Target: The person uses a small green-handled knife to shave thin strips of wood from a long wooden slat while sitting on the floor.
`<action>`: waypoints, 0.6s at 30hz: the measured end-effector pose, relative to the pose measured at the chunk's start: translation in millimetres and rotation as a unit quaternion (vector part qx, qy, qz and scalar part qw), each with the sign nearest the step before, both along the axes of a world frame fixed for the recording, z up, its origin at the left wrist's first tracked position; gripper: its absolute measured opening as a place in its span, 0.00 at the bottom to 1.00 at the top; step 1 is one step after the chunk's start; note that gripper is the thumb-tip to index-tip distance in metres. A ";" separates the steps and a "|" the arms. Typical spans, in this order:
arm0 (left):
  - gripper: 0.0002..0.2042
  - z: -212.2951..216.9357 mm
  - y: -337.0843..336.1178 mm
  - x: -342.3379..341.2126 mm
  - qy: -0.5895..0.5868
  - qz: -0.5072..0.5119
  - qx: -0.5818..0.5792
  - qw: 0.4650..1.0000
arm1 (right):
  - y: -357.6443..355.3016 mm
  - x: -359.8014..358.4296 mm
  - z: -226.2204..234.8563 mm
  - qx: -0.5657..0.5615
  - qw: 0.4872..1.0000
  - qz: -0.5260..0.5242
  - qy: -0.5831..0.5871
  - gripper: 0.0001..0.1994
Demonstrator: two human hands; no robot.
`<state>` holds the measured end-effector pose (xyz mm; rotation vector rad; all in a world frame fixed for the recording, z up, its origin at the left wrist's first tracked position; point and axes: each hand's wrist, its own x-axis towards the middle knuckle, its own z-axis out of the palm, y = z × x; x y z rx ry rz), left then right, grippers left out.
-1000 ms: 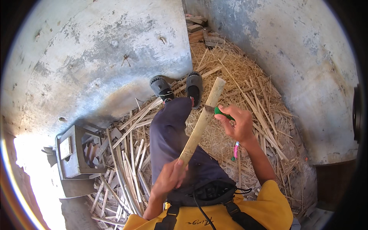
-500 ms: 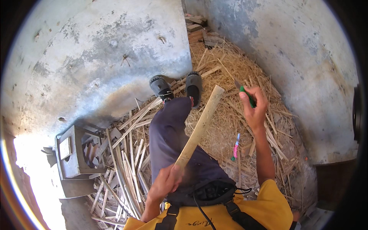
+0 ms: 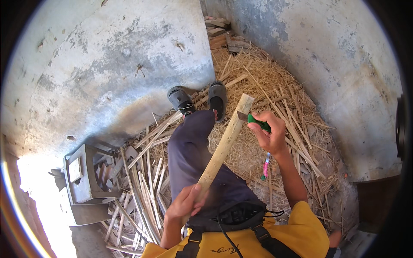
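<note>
A long, flat strip of pale wood (image 3: 222, 150) slants across my lap, its far end raised over the straw. Near its lower end my left hand (image 3: 186, 203) is closed around it. My right hand (image 3: 270, 131) grips a knife (image 3: 260, 123) with a green handle. The knife's short dark blade touches the strip's right edge, a little below the far end. On the ground, below my right hand, lies a second knife (image 3: 265, 167) with a pink handle and green end.
Straw and shavings (image 3: 258, 73) cover the ground ahead. Split wood strips (image 3: 148, 193) are heaped at the left, beside a grey plastic stool (image 3: 84, 178) lying on its side. Worn walls (image 3: 120, 56) rise ahead and at the right. Bricks (image 3: 217, 31) sit in the far corner.
My right hand has moved left and slightly down, bringing the green-handled knife's blade from clear of the strip onto its edge. The strip has stayed nearly in place in my left hand.
</note>
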<state>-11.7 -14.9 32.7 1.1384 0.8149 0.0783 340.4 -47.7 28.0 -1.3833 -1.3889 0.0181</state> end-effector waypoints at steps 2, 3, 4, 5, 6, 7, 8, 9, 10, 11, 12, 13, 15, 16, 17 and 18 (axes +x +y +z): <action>0.30 -0.4 1.9 -1.4 0.002 -0.012 -0.015 1.000 | -0.8 0.6 1.0 -0.002 1.000 0.001 -0.002 0.13; 0.30 -2.4 3.0 -3.3 0.002 -0.012 -0.015 1.000 | -1.2 0.8 1.3 -0.004 1.000 0.002 -0.005 0.13; 0.30 -5.7 4.0 -6.1 -0.015 -0.021 -0.019 0.999 | -1.0 0.8 1.7 -0.004 1.000 0.001 -0.004 0.13; 0.31 -7.8 4.5 -8.4 -0.032 -0.031 -0.023 0.999 | -0.5 0.9 2.5 0.011 1.000 0.010 -0.010 0.13; 0.31 -8.5 4.5 -10.3 -0.032 -0.032 -0.023 0.999 | 0.2 1.1 3.0 0.026 0.999 0.018 -0.015 0.12; 0.31 -9.0 4.3 -12.0 -0.033 -0.031 -0.046 0.998 | 0.9 1.4 3.0 0.026 0.999 0.017 -0.015 0.12; 0.31 -9.6 3.8 -13.8 -0.033 -0.030 -0.069 0.997 | 1.7 1.1 2.5 0.041 0.999 0.027 -0.020 0.12; 0.31 -10.3 3.2 -15.1 -0.032 -0.031 -0.069 0.997 | 2.4 1.0 2.2 0.056 0.997 0.037 -0.024 0.12; 0.32 -11.2 2.6 -16.3 -0.027 -0.029 -0.077 0.996 | 3.1 1.0 2.3 0.056 0.998 0.037 -0.023 0.12; 0.32 -12.0 2.0 -17.7 -0.021 -0.028 -0.085 0.996 | 3.8 1.2 3.1 0.066 0.996 0.036 -0.039 0.12; 0.32 -16.0 2.3 -21.3 -0.020 -0.028 -0.085 0.996 | 4.7 1.4 3.8 0.076 0.995 0.036 -0.054 0.11; 0.29 -22.1 3.5 -26.2 -0.030 -0.031 -0.104 0.994 | 6.2 2.3 2.5 0.077 0.995 0.035 -0.054 0.11; 0.26 -24.9 4.1 -28.6 -0.039 -0.034 -0.122 0.991 | 10.8 5.2 -3.3 0.102 0.991 0.025 -0.078 0.11; 0.26 -23.8 3.2 -28.1 -0.024 -0.024 -0.117 0.993 | 12.8 4.8 -4.5 0.103 0.991 0.025 -0.078 0.11; 0.26 -22.8 2.2 -27.0 -0.010 -0.014 -0.113 0.993 | 15.1 4.0 -5.2 0.109 0.991 0.019 -0.074 0.10; 0.26 -20.7 2.2 -24.8 -0.011 -0.014 -0.112 0.994 | 17.5 4.1 -6.8 0.116 0.991 0.014 -0.071 0.09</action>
